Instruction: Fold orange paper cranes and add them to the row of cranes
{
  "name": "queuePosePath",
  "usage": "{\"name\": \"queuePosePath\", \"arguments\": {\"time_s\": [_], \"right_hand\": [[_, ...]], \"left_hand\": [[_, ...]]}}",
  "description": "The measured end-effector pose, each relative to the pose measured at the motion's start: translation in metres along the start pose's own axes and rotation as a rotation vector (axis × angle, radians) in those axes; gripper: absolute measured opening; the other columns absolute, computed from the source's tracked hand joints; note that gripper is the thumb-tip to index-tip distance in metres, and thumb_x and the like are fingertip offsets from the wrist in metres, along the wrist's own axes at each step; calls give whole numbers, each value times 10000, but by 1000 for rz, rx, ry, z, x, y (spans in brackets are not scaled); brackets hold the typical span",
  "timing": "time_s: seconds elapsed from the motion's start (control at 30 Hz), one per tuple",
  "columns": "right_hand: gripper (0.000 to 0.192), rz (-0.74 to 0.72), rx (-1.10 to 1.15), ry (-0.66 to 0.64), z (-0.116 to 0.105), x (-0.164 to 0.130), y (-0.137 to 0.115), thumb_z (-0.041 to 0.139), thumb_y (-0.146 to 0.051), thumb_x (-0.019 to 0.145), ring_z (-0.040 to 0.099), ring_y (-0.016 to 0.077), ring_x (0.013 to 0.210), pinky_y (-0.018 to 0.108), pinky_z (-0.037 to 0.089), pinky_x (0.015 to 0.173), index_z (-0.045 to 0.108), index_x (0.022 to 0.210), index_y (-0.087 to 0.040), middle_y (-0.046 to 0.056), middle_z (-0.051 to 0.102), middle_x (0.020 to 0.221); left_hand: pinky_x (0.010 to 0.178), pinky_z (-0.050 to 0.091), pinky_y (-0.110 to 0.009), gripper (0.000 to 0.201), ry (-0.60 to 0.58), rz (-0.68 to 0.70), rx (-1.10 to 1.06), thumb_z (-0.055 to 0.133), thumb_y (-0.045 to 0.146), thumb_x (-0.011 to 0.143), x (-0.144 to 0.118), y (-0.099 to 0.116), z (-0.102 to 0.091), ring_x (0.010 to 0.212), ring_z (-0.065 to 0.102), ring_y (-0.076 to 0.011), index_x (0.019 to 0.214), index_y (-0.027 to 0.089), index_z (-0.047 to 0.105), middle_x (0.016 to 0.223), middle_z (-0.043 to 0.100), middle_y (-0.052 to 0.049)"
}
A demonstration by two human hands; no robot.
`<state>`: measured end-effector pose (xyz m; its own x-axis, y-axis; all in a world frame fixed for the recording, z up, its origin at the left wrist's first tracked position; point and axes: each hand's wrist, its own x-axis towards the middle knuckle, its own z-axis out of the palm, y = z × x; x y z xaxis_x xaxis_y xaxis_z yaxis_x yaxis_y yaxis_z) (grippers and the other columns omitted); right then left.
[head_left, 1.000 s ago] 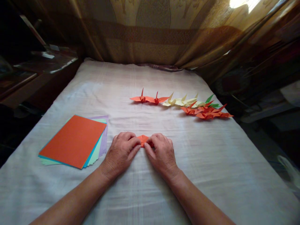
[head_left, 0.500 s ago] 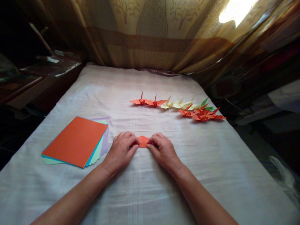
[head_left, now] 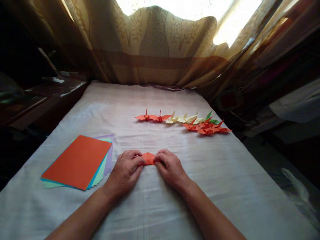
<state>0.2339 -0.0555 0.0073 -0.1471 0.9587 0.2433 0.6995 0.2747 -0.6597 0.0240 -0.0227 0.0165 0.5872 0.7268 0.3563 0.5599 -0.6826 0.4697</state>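
A small folded orange paper [head_left: 148, 158] is lying flat on the white cloth of the counter [head_left: 225, 180], between the two hands. The left hand [head_left: 124, 172] is curling closed over its left end, fingertips pinching down; the right hand [head_left: 170, 168] is doing the same at the right end. Farther back a row of finished paper cranes [head_left: 182, 120] is sitting, and a stack of coloured sheets [head_left: 78, 162] is lying to the left. The soft cloth could be letting the paper slide, so the crease may be landing crooked. Against half a second ago, the fingers are covering more of the paper, and the view is tilting upward.
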Motion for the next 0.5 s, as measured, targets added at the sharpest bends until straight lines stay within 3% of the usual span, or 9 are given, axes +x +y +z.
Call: {"name": "queuePosePath", "arguments": {"time_s": [0.07, 0.17, 0.27, 0.5], "right_hand": [[152, -16, -30, 13, 1, 0, 0, 595, -77, 846, 592, 160, 875, 283, 455, 813, 669, 832, -208, 25, 645, 912], [144, -34, -109, 44, -1, -1, -2, 616, -85, 836, 582, 191, 982, 317, 450, 880, 681, 853, -213, 47, 657, 1023], [115, -19, -188, 32, -4, 0, -7, 629, -108, 840, 577, 201, 994, 326, 447, 892, 673, 852, -214, 50, 664, 1027], [94, 104, -310, -42, -10, 0, -19, 615, -132, 854, 601, 165, 799, 254, 437, 728, 642, 810, -210, 22, 663, 848]], "left_hand": [[894, 435, -419, 179, 24, 95, 115, 505, 217, 930, -2, 7, -1, 995, 561, -244, 960, 227, 681, 1047, 648, -69], [857, 437, -419, 185, -18, 191, 235, 518, 272, 948, -3, 15, -2, 893, 571, -239, 980, 231, 696, 910, 662, -49], [840, 432, -419, 186, -30, 185, 306, 536, 299, 948, -4, 17, -2, 859, 571, -241, 1014, 219, 690, 871, 668, -46], [802, 409, -423, 195, -28, 154, 445, 528, 272, 949, -6, 17, 1, 840, 580, -249, 1049, 201, 680, 884, 680, -57]]}}
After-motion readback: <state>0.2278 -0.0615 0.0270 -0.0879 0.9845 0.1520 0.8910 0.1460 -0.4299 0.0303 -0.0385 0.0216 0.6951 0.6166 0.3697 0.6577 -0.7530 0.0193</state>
